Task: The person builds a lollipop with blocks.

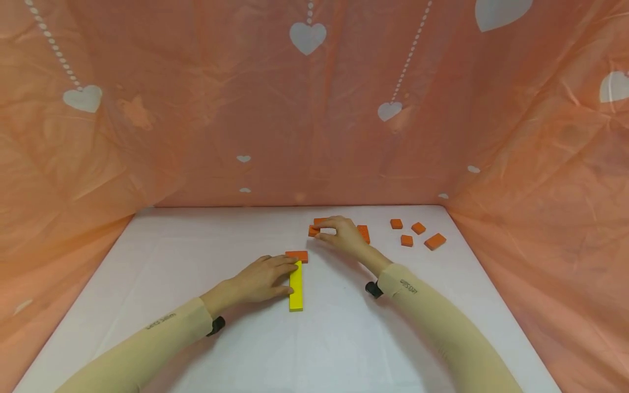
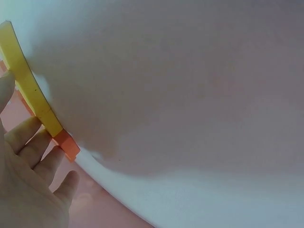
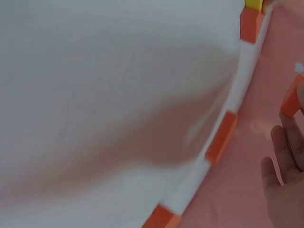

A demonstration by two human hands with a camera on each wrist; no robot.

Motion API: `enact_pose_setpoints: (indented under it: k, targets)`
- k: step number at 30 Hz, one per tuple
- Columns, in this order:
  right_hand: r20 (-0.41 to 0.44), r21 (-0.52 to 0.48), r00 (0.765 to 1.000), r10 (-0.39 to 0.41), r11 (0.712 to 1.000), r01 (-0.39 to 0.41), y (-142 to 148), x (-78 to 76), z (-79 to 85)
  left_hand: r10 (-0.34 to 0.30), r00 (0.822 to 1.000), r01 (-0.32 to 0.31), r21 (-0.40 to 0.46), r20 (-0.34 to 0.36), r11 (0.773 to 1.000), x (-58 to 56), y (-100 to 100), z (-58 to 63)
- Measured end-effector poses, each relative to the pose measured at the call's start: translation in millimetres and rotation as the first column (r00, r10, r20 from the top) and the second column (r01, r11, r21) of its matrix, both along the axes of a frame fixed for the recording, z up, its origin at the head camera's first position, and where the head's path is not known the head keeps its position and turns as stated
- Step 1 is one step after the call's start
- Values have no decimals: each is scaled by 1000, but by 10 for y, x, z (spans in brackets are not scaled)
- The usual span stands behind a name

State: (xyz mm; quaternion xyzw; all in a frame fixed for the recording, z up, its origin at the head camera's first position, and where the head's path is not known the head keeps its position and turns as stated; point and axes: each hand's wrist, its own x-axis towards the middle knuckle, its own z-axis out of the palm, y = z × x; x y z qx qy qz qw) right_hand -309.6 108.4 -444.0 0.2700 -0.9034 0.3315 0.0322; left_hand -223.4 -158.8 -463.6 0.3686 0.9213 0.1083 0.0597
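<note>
A long yellow block point(image 1: 296, 289) lies lengthwise on the white table, its far end against an orange block point(image 1: 297, 256) set crosswise. My left hand point(image 1: 260, 279) rests along the yellow block's left side, thumb and fingertips touching it. In the left wrist view, the fingers point(image 2: 27, 147) look nearly straight beside both blocks. My right hand point(image 1: 343, 234) pinches a small orange block point(image 1: 313, 231) between thumb and fingers; the right wrist view shows this orange block point(image 3: 290, 99) held off the table.
Behind my right hand lie another orange block point(image 1: 321, 221) and an orange block point(image 1: 363, 233) to its right. Farther right are several loose orange pieces, among them a larger one point(image 1: 435, 241). An orange curtain point(image 1: 304, 136) with white hearts closes off the back and sides.
</note>
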Motion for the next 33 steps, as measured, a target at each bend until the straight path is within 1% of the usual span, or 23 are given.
enact_pose_setpoints:
  k: [7,13,15,19,23,25,30,33]
  targets:
    - [103,-66,993,60,996,-53,-271,-74,-121,-20,1000,21,20,-22,1000,-4,-13,-16]
    - [248,-105,964,93,992,-69,-422,-101,-186,-18,1000,19,13,-17,1000,4,0,6]
    - [274,-110,957,97,992,-69,-460,-104,-204,-19,1000,19,12,-25,1000,7,3,15]
    - [292,-88,952,96,993,-73,-510,-121,-262,-22,999,23,17,-27,1000,14,7,21]
    - [279,-26,956,87,996,-83,-529,-120,-290,-25,1000,26,18,-7,1000,23,10,24]
    - [282,-6,956,80,997,-81,-534,-113,-287,-26,1000,26,16,-10,1000,28,10,29]
    - [314,-8,946,84,996,-86,-549,-96,-250,-24,999,24,15,-33,1000,38,5,43]
    - [302,-3,949,96,995,-100,-561,-97,-242,-25,999,25,13,-39,1000,38,-2,41]
